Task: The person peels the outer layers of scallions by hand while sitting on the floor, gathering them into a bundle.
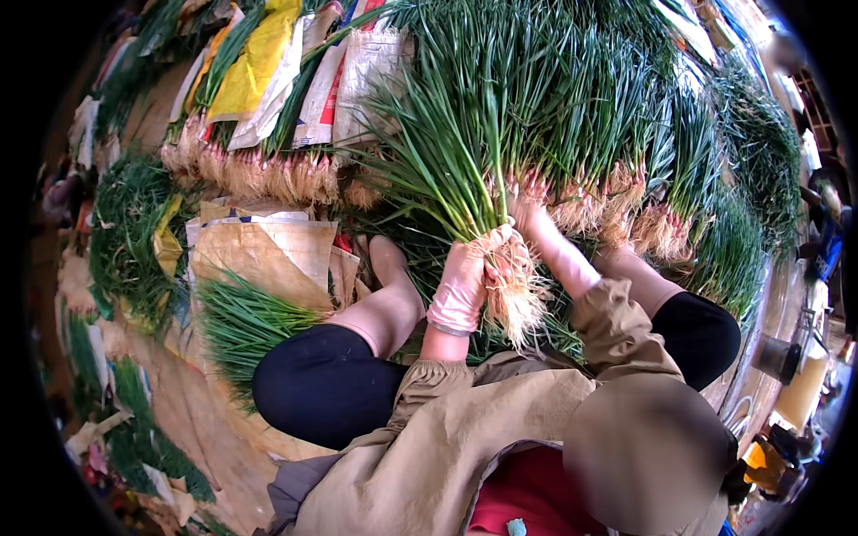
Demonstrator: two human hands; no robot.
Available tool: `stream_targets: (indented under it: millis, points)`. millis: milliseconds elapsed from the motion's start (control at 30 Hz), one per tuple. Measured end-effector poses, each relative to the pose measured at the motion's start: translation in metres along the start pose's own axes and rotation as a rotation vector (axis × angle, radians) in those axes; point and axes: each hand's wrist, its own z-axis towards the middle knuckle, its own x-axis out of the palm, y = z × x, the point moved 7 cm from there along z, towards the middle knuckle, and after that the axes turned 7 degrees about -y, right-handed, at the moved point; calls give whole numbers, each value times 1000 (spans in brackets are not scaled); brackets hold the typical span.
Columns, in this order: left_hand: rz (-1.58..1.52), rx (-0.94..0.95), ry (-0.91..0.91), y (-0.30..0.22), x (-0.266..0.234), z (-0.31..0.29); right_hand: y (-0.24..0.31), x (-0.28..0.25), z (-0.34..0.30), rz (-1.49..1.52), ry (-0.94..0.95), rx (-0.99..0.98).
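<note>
My left hand (466,272), in a pale pink glove, is closed round a bunch of green garlic (478,201). Its long flat leaves fan upward and away from me, and its pale stringy roots (518,299) hang down beside the glove. Just right of that bunch, my right hand (531,217) reaches to the base of the standing plants. Stalks and roots hide its fingers, so their grip does not show. Beyond both hands, several more bunches of green garlic (617,116) lean close together, with whitish roots toward me.
At the far left, bunches lie wrapped in yellow and white woven sacks (259,76). A folded tan sack (264,259) lies beside my left leg. Loose greens (250,317) rest near my left knee (322,384). Grey pot-like object (776,357) stands at the right.
</note>
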Motion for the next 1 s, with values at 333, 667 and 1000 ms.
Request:
stream_targets:
  millis: [333,667,1000]
  points:
    - [573,64,-269,-11,-33,7,-79,-150,13,1274,-86,444]
    - [-95,419,35,-70,5,-33,-56,-74,23,1049,301,384]
    - [-267,38,34,-28,-15,1,-124,-43,66,1266,122,1004]
